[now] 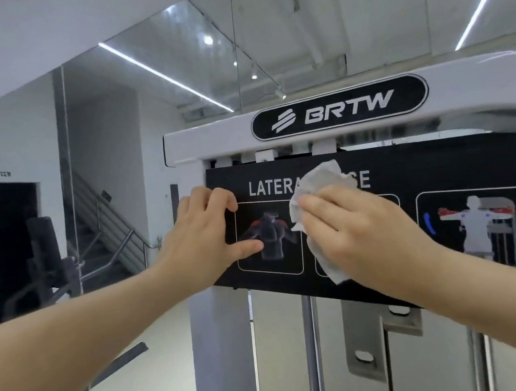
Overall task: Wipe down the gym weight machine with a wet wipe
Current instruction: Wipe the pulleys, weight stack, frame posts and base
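Right now the right hand [358,229] is pressing a crumpled white wet wipe [319,181] flat against the black sign [449,163] at the top of the weight machine [206,139]. Its fingers are lying nearly straight over the wipe, pushing rather than pinching, and the wipe is sticking out above and below the hand, covering the middle letters of the heading.

The left hand [202,235] is bracing the sign's left end, bent fingertips and thumb touching its face beside the muscle picture. Whether any fingers are wrapping round the edge I cannot tell.

What matters for the coming stroke is the sign's long axis, which is running left to right and dropping slightly towards the right. The larger share of its face, with the picture of a figure raising its arms, is lying to the right of the wiping hand, well apart from the left hand. So the right hand is the nearer one, and a sweep along that axis looks like the natural move, with the left hand steadying.

The white beam with its oval badge [339,108] is sitting just above, and the steel rods [313,339] below.
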The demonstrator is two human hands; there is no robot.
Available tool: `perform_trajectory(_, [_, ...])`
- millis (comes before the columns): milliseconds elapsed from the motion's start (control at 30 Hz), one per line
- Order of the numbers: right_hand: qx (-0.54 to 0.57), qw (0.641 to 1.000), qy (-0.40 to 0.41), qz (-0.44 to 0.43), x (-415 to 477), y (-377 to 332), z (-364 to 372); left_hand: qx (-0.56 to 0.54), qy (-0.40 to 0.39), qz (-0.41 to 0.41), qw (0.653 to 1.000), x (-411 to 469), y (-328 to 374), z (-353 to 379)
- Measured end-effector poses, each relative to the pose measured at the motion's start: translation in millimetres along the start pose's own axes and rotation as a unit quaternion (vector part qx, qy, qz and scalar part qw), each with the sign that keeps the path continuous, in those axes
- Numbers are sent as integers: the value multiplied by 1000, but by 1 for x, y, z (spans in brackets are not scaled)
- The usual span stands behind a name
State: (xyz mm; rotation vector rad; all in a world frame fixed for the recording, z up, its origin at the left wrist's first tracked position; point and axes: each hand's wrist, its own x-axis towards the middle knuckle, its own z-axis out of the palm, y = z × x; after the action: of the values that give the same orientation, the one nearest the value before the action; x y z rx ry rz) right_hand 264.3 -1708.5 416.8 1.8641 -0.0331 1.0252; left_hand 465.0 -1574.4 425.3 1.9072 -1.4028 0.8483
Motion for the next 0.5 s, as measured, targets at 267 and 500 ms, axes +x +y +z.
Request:
perform_trajectory(267, [-63, 990, -95, 81, 56, -7, 13, -143, 73, -126, 979, 3, -35, 6])
perform_trajectory(500, [-32, 984, -150, -95, 6, -46, 18, -134, 133, -41, 981, -6, -24, 26])
